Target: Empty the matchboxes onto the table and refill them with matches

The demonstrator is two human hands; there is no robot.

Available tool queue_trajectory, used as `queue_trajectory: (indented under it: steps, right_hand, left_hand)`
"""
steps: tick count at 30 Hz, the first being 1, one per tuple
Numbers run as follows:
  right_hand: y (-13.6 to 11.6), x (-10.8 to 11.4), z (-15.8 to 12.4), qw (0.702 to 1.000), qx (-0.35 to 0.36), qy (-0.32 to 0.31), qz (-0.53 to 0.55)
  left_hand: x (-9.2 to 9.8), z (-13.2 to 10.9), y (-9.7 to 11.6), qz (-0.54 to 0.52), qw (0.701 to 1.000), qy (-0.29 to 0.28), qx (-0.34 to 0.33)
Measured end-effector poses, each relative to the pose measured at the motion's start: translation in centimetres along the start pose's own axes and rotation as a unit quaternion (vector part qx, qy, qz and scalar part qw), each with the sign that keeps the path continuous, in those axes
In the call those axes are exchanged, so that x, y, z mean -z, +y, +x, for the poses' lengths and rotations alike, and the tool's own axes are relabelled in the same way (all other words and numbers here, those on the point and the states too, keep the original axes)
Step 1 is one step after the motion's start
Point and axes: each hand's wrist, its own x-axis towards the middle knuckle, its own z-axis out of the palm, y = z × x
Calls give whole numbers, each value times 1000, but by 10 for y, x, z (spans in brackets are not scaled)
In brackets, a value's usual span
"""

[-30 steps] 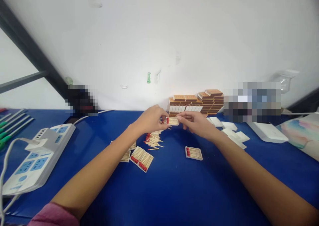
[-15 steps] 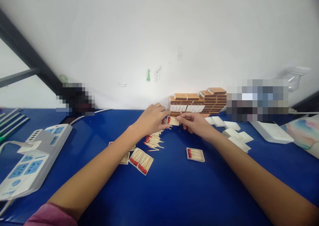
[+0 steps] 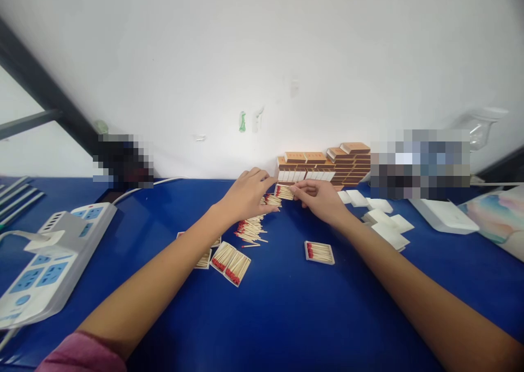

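Note:
My right hand (image 3: 317,198) pinches the right end of a matchbox tray (image 3: 284,192) filled with red-headed matches. My left hand (image 3: 250,193) hovers by that tray with thumb and index finger spread apart, at a small heap of matches (image 3: 272,200). Below it lies a larger loose pile of matches (image 3: 250,230). Two filled trays (image 3: 231,264) rest side by side nearer me, and more filled trays (image 3: 203,259) are partly hidden by my left forearm. Another filled tray (image 3: 319,252) lies alone between my arms.
Brown matchboxes (image 3: 352,164) are stacked against the wall. White empty-looking trays (image 3: 387,227) lie right of my right hand, beside a white box (image 3: 444,217). At the left are a power strip (image 3: 53,268) and green-and-white sticks (image 3: 18,200). The table (image 3: 262,323) is blue.
My left thumb and index finger have moved slightly away from the tray, so more of the small match heap shows. My right hand keeps its pinch on the tray.

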Motion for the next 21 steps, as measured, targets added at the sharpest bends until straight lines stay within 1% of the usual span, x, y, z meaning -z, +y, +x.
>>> queue_trajectory:
  steps: [9, 14, 18, 21]
  right_hand:
    - [-4, -14, -3, 999, 47, -12, -23]
    - [-9, -14, -9, 986, 115, 8, -121]
    - [-9, -13, -12, 975, 129, 8, -179]
    - [-7, -12, -12, 965, 156, 7, -211]
  left_hand:
    - [-5, 0, 8, 3, 999, -9, 33]
    - [-6, 0, 10, 4, 999, -13, 43]
    - [-6, 0, 9, 5, 999, -8, 43]
    - [-6, 0, 9, 5, 999, -3, 39]
